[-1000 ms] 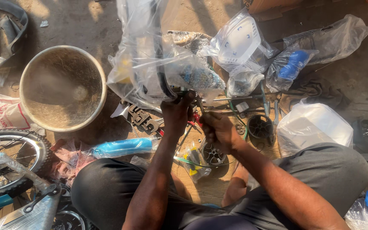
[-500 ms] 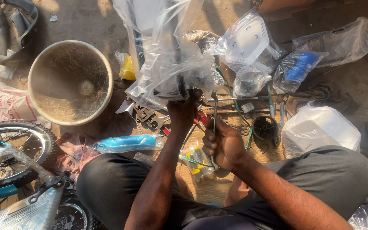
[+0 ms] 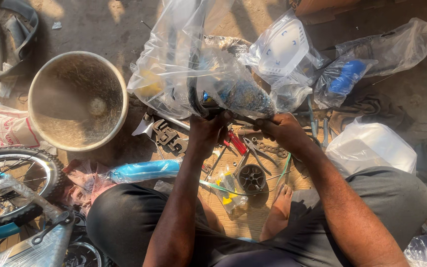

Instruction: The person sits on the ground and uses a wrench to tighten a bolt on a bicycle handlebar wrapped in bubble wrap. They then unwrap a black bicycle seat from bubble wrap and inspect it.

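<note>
My left hand (image 3: 207, 132) grips the lower end of a dark curved bicycle part (image 3: 193, 96) that is wrapped in a clear plastic bag (image 3: 174, 69). My right hand (image 3: 283, 131) pinches the bag's right end, beside a blue-grey patterned piece (image 3: 245, 99) inside the plastic. Both hands hold the bundle above a wooden board (image 3: 245, 198) strewn with tools: a wrench (image 3: 166, 136), red-handled pliers (image 3: 235, 143) and a black round part (image 3: 252, 178). My bare foot (image 3: 277, 212) rests on the board.
A large dusty round tub (image 3: 77, 101) stands at left. A bicycle wheel and frame (image 3: 11, 188) lie at lower left, with a blue plastic-wrapped part (image 3: 144, 170) nearby. More bagged parts, white (image 3: 282, 49) and blue (image 3: 344, 79), sit at upper right, and a white bag (image 3: 371, 148) at right.
Both hands have lifted the plastic-wrapped part higher. My right hand moved from down by the tools up to the bag's right end.
</note>
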